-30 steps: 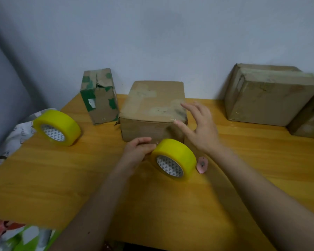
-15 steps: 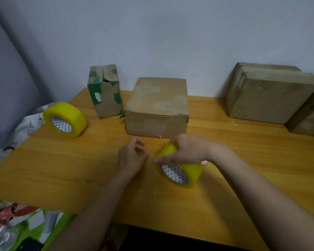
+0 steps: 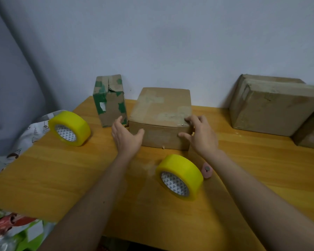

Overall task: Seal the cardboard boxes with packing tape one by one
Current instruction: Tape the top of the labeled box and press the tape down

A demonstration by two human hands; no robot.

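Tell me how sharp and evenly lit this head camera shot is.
Head view: soft, dim, even light, no hard shadows; wide-angle bend at the table edge; faint sheen on the right-hand box; tape roll fairly sharp, corners blurrier.
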